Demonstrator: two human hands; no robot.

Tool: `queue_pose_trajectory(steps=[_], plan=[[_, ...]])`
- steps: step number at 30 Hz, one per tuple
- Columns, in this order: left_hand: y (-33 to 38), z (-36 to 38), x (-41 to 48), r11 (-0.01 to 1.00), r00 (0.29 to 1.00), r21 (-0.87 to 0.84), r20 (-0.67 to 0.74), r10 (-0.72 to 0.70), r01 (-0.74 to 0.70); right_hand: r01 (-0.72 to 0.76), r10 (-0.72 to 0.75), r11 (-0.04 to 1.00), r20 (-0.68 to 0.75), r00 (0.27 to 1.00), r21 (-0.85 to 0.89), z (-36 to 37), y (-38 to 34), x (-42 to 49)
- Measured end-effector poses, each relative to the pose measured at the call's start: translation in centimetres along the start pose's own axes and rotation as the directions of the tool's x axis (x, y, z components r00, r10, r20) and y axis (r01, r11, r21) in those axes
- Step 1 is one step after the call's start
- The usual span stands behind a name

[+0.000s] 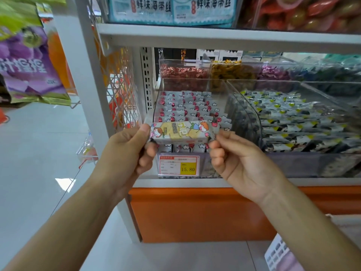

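1. Lower centre of the frame: the left hand [129, 151] and the right hand [240, 163] hold one snack packet [181, 132] between them. Each hand is closed on one end, with the thumb on top and curled fingers underneath.
2. The packet lies level and lengthwise at centre frame, cartoon print facing up. It is just in front of and above the front lip of the clear bin [156, 106], and covers part of the front row.
3. The step looks like laying the packet onto the rows in that bin. To do it well:
   - Hold it level and pinch only the sealed ends, so the filling is not crushed.
   - Lift it over the front lip before lowering it.
   - Line it up with the rows of small packets [187, 108].
   - Let go with both hands together so it does not tip.
4. Its print differs from the cherry-and-cloud packets in the bin. Whether it is the same product I cannot tell, so check first against the price tag [178, 165] below.
5. At right, the neighbouring bin [252, 114] shares a curved wall with this one. Stay left of that wall.
6. Behind are the red candies [183, 72], and at the top edge the seaweed packs [172, 8].
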State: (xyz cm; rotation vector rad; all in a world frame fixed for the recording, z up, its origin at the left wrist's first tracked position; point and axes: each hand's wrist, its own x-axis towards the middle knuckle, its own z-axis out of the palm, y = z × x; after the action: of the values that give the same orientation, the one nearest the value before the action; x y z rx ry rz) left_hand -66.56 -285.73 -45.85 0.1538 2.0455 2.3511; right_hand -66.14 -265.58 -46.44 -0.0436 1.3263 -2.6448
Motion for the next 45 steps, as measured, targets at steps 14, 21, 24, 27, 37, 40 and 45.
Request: queue_pose_trajectory(steps=[14,21,24,27,37,40,45], plan=[[0.1,0.6,-0.9,0.841,0.935,0.415,0.091,0.342,-0.348,0.348,-0.308,0.673,0.180,0.934,-0.653,-0.3,0.4,-0.2],[0.5,0.5,-1.0,0.866,0.952,0.397,0.122,0.279,-0.305,0.386,-0.383,0.587,0.176,0.907,-0.711,-0.2,0.2,0.0],[0.8,0.3,-1.1,0.835,0.944,0.441,0.140,0.298,-0.329,0.390,-0.394,0.586,0.171,0.903,-0.710,-0.1,0.4,0.1],[0.6,0.3,-1.3,0.758,0.930,0.540,0.175,0.323,-0.365,0.407,-0.450,0.525,0.163,0.878,-0.747,0.1,0.6,0.1],[1.1,-0.1,-0.8,0.802,0.947,0.504,0.188,0.261,-0.321,0.475,-0.438,0.390,0.295,0.849,-0.789,0.6,0.5,-0.4],[1.4,-0.4,-0.8,0.814,0.954,0.497,0.168,0.250,-0.301,0.460,-0.432,0.421,0.273,0.859,-0.781,0.5,0.5,-0.3],[1.3,-0.4,-1.1,0.805,0.951,0.511,0.222,0.214,-0.301,0.439,-0.468,0.464,0.208,0.859,-0.769,0.4,0.7,-0.1]])
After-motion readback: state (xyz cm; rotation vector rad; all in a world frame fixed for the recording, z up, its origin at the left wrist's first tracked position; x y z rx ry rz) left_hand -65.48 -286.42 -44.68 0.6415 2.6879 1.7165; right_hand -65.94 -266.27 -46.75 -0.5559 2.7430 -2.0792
